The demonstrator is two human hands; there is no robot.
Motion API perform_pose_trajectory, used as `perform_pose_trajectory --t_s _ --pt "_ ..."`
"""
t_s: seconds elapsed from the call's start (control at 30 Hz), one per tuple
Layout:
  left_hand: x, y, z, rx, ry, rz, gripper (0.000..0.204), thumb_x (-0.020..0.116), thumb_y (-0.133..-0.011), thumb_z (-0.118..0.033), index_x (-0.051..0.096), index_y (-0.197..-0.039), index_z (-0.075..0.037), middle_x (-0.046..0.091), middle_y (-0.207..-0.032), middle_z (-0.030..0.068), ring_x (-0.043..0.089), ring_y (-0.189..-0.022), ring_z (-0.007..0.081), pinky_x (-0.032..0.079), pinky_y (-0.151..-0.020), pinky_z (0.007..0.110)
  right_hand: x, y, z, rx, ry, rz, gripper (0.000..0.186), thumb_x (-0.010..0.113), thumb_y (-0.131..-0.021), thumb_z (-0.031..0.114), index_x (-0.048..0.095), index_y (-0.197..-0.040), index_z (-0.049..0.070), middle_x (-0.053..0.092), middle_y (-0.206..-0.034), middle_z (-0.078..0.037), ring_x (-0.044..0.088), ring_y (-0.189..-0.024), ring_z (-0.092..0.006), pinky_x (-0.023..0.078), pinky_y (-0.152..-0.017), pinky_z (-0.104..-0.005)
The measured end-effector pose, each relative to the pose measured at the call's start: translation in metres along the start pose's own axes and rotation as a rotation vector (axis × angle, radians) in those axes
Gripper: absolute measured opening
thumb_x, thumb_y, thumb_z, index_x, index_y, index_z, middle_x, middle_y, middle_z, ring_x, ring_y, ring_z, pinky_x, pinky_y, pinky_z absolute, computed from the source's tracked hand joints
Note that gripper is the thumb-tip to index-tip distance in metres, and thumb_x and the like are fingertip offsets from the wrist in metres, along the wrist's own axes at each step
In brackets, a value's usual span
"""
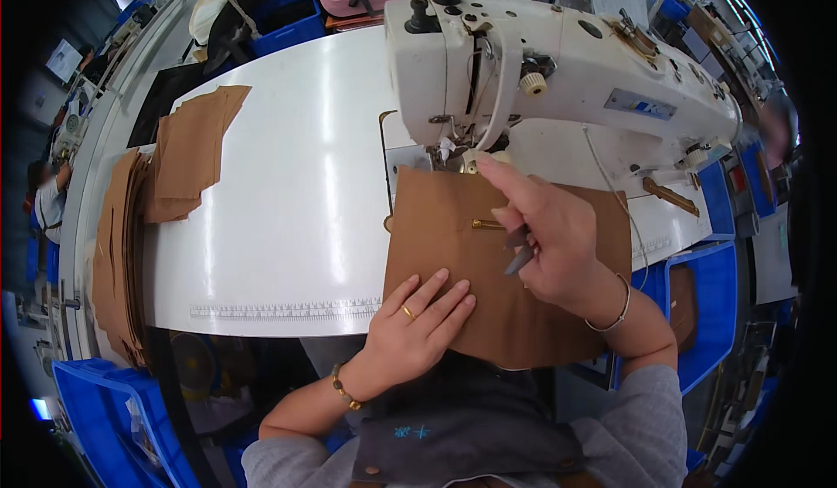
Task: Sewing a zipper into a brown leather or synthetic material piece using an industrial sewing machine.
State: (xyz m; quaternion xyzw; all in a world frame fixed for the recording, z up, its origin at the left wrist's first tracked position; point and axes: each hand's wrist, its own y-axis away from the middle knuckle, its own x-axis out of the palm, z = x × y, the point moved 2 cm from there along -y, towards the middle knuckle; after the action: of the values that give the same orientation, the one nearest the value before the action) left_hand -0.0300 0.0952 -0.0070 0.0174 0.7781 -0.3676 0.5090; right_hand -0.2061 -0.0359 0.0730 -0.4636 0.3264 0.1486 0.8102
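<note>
Brown fabric panel (488, 270) flat on white bench (288, 227), far edge under sewing machine (558, 61) needle. Left hand (418, 322) fingers spread, pressing near edge. Right hand (549, 244) nearer needle, index extended toward it, other fingers pinching small grey snips (518, 253). Cut brown pieces (187, 152) well left of machine.

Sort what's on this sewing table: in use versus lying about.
In use: brown fabric piece under left hand; small grey metal snips in right hand; white sewing machine.
Lying about: stacked brown fabric pieces; blue plastic bins.
</note>
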Motion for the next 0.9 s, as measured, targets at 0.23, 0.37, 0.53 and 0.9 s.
perform_pose_trajectory --t_s 0.23,0.37,0.53,0.9 --pt "-0.016 0.019 -0.019 -0.065 0.006 0.123 0.036 0.068 -0.085 -0.010 0.079 -0.119 -0.012 0.076 -0.126 0.0059 0.070 -0.124 0.0246 0.054 -0.106 0.041 -0.006 0.013 -0.023 0.126 0.077 0.318 0.027 0.076 -0.088 0.017 0.063 -0.110 0.008 0.066 -0.091 -0.005 0.069 -0.075 -0.0269 0.053 -0.063 -0.0396" --pt "-0.019 0.031 -0.024 -0.113 -0.001 0.155 0.032 0.069 -0.087 -0.013 0.080 -0.117 -0.013 0.078 -0.124 0.0052 0.070 -0.123 0.0238 0.055 -0.104 0.039 0.008 0.035 -0.041 0.106 0.210 0.371 0.026 0.074 -0.092 0.023 0.062 -0.110 0.009 0.062 -0.093 -0.006 0.067 -0.081 -0.0274 0.053 -0.070 -0.0411" --pt "-0.019 0.032 -0.029 -0.078 -0.021 0.115 0.031 0.068 -0.087 -0.013 0.080 -0.116 -0.014 0.077 -0.125 0.0050 0.070 -0.124 0.0231 0.054 -0.105 0.038 0.034 0.039 -0.053 -0.198 0.319 0.398 0.017 0.067 -0.096 0.022 0.058 -0.105 0.011 0.059 -0.092 -0.005 0.063 -0.081 -0.0247 0.052 -0.070 -0.0394" --pt "-0.020 0.040 -0.030 -0.068 -0.008 0.101 0.028 0.068 -0.089 -0.013 0.081 -0.113 -0.015 0.079 -0.122 0.0036 0.070 -0.123 0.0230 0.053 -0.105 0.038 0.037 0.014 -0.071 -0.110 0.404 0.479 0.015 0.066 -0.096 0.021 0.058 -0.102 0.010 0.065 -0.088 -0.006 0.068 -0.081 -0.0257 0.055 -0.065 -0.0407"
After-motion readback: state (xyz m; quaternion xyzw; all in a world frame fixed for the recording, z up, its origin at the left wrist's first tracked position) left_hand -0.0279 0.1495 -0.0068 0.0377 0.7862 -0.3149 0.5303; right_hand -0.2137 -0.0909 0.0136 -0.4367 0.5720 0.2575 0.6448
